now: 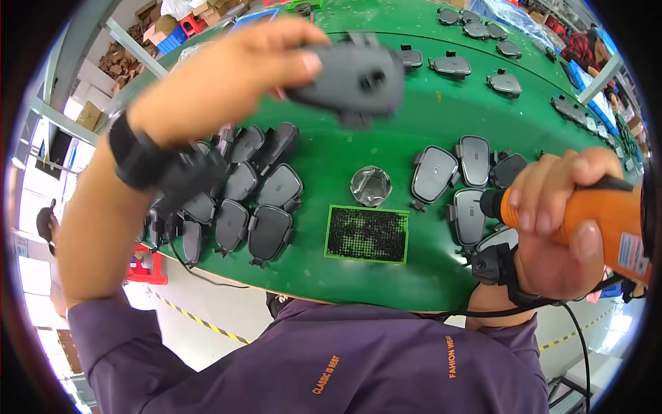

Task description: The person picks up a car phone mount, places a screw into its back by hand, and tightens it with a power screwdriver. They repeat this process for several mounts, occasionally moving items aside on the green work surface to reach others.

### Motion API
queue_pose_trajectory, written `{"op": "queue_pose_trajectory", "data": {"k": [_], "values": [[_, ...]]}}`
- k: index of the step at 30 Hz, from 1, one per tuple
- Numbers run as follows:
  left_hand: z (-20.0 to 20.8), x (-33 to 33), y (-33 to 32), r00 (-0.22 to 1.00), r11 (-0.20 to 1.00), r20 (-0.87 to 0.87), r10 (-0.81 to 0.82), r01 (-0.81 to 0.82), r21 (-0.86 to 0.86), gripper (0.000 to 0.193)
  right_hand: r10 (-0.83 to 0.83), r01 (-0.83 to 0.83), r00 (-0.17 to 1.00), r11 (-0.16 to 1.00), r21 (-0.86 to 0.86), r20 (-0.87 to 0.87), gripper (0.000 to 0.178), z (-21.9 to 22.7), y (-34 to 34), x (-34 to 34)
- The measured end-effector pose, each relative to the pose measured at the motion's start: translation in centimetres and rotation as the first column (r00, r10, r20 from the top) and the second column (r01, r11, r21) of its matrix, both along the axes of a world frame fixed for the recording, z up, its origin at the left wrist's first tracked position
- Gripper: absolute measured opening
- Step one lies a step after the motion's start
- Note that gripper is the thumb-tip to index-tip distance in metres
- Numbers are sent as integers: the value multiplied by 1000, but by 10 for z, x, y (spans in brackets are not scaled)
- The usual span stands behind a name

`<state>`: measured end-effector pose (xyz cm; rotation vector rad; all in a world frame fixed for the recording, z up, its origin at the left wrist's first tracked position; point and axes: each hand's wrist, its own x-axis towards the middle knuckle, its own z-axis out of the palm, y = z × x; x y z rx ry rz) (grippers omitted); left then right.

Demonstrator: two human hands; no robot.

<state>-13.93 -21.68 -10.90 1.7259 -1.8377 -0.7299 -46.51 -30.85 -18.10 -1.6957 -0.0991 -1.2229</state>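
My left hand [224, 76] is raised at the upper left, closed around a dark grey phone mount [345, 79]. The mount is tilted and blurred, and a round dark socket shows on the side facing me. On the right, my right hand [562, 214] grips an orange electric screwdriver [607, 217], its black tip pointing left over a phone mount [469, 216] lying on the green table [331, 283]. A green-rimmed tray [407, 238] of small black screws lies between my arms. Just behind the tray is a round foil-lined cup [371, 185].
Several phone mounts [269, 233] lie in rows on the left, below my left forearm. More mounts [452, 66] sit across the far table. A black cable [496, 314] runs along the front edge. A red stool [148, 269] stands lower left; another person [586, 50] is at far right.
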Motion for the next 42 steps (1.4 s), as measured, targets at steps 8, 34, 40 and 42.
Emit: {"op": "queue_pose_trajectory", "data": {"k": [8, 34, 40, 42], "values": [[-157, -54, 18, 784, 936, -543, 301, -134, 325, 28, -17, 20, 999, 998, 63, -47, 44, 3, 5, -9], [-198, -125, 63, 980, 984, 199, -25, 59, -169, 16, 49, -40, 971, 998, 43, -233, 44, 6, 16, 20], [-221, -127, 61, 988, 972, 148, -44, 77, -223, 9, 73, -56, 970, 995, 79, -230, 45, -11, 7, 19], [-220, -124, 61, 987, 970, 151, -58, 92, -225, 9, 94, -74, 974, 992, 102, -208, 45, -13, 4, 22]]}}
